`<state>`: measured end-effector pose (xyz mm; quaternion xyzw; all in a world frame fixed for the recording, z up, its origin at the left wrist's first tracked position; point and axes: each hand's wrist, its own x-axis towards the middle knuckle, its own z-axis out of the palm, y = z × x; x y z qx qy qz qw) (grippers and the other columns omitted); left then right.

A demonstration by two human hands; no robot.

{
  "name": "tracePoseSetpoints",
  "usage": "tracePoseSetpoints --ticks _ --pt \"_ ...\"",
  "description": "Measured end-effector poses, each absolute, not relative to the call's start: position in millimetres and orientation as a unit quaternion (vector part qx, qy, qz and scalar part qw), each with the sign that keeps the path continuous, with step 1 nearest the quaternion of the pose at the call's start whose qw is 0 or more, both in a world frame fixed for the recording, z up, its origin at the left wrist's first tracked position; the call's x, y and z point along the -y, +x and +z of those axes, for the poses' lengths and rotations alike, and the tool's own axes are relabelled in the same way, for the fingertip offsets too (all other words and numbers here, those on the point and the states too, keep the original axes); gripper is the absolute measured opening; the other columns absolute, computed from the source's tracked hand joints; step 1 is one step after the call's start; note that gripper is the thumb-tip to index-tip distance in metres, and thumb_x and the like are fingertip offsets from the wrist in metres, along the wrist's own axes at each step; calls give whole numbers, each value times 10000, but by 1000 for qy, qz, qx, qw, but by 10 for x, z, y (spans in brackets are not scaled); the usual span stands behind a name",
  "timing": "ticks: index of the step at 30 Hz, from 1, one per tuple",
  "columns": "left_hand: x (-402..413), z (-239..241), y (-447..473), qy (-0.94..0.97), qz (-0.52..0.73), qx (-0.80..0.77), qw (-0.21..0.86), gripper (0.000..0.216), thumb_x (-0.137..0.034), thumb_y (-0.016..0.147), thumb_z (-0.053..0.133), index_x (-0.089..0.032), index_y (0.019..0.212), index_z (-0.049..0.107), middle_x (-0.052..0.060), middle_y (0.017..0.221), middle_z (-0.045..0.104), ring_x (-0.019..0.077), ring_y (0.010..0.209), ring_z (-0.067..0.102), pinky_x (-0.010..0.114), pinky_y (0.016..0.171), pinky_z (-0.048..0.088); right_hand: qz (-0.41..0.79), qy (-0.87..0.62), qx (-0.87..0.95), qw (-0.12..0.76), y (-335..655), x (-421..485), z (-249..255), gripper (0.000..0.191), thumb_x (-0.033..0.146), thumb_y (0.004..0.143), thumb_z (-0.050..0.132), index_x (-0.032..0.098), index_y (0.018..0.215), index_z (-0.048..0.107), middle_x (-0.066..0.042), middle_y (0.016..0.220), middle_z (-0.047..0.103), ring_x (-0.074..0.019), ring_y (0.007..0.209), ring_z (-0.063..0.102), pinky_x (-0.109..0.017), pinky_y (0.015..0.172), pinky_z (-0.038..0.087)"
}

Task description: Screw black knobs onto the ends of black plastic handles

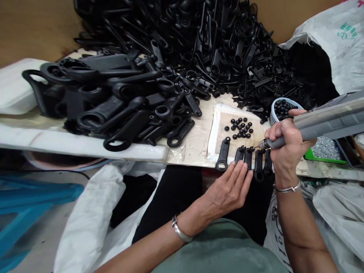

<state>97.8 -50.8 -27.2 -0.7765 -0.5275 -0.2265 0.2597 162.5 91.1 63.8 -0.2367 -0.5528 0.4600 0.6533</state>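
Observation:
My right hand (288, 142) grips a grey power screwdriver (275, 143), whose tip points left toward the top ends of a row of black plastic crank arms. The tip is close to one crank arm (249, 157); I cannot tell whether it touches. My left hand (227, 189) lies with its fingers stretched out over the lower ends of the crank arms in the middle of the row. At the row's left end, another crank arm (223, 155) stands apart. Small round black knobs (241, 127) lie loose just beyond the row, on a pale mat (212, 138).
A large heap of black plastic parts (136, 83) covers the table's back and left. To the right stand a light-blue basket (273, 113) of black knobs and a green tray (324, 159) of small metal pieces. A white sack (347, 57) leans at the back right.

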Motion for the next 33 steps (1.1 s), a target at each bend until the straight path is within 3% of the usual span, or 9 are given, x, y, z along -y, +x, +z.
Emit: tracePoseSetpoints --ticks 7,13,24,29,33 --pt "512 -312 987 -784 -227 521 249 382 -146 893 596 25 1233 556 246 1208 667 341 1163 643 469 1021 502 454 -238 579 634 1650 -962 585 168 203 717 678 255 859 607 120 482 456 -116 360 455 -274 403 434" --pt "516 -291 988 -788 -205 522 253 353 -145 908 556 -5 1231 578 216 1217 674 328 1167 643 460 1016 515 445 -223 602 624 1608 -968 573 141 147 706 645 225 788 562 103 466 483 -115 358 460 -260 391 422" --pt "532 -260 964 -799 -207 515 231 368 -158 916 558 18 1240 573 239 1226 662 348 1170 637 481 1005 517 473 -231 621 582 1607 -939 456 273 311 678 753 247 741 495 111 458 435 -106 346 435 -256 377 416" --pt "504 -287 969 -801 -204 509 238 373 -154 919 568 31 1243 557 259 1222 657 338 1168 640 483 1011 510 479 -232 619 577 1592 -986 487 263 242 726 680 218 576 464 73 436 449 -97 353 435 -252 388 405" --pt "472 -307 985 -784 -222 520 257 334 -174 923 577 11 1201 587 236 1193 679 326 1145 656 458 985 534 515 -214 639 530 1643 -1047 554 219 193 696 676 198 557 507 62 474 483 -98 380 465 -263 429 447"
